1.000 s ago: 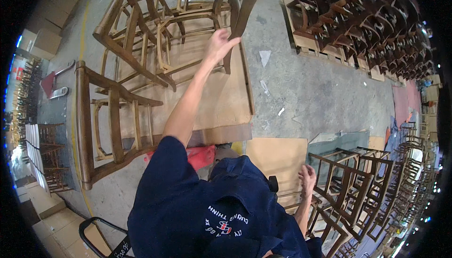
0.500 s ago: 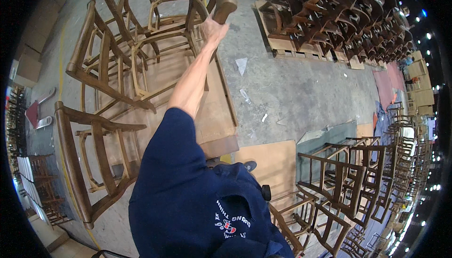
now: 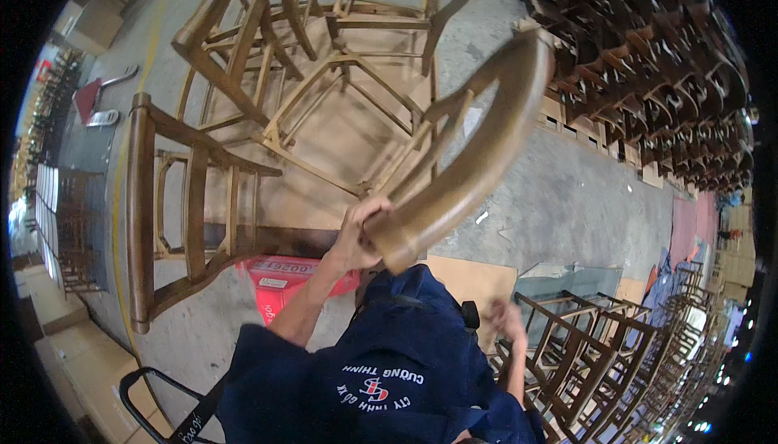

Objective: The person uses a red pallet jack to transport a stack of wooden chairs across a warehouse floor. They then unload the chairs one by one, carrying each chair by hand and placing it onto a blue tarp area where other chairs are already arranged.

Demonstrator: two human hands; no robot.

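Note:
My left hand [image 3: 361, 232] is wrapped round the near end of a wooden chair's [image 3: 474, 181] curved brown top rail. That chair has no seat panel, and its open seat frame and legs stretch away over a brown board [image 3: 312, 189]. My right hand [image 3: 506, 321] is off to the right, apart from the held chair and near several stacked chair frames [image 3: 579, 347]; motion blurs its fingers. Left of the held chair stand two more seatless chairs, a nearer one [image 3: 142, 209] and a farther one [image 3: 223, 27]. Another chair [image 3: 385, 23] is beyond them.
Dense rows of dark chair parts [image 3: 640, 79] sit on pallets at the far right. A red cart-like piece [image 3: 304, 286] is beside my left forearm, and a black handle [image 3: 134, 379] rises at lower left. Cardboard boxes [image 3: 89, 347] line the left edge.
My left hand has come back toward my body, with the held chair turned and its top rail nearer me. My right hand and the red piece have come into view.

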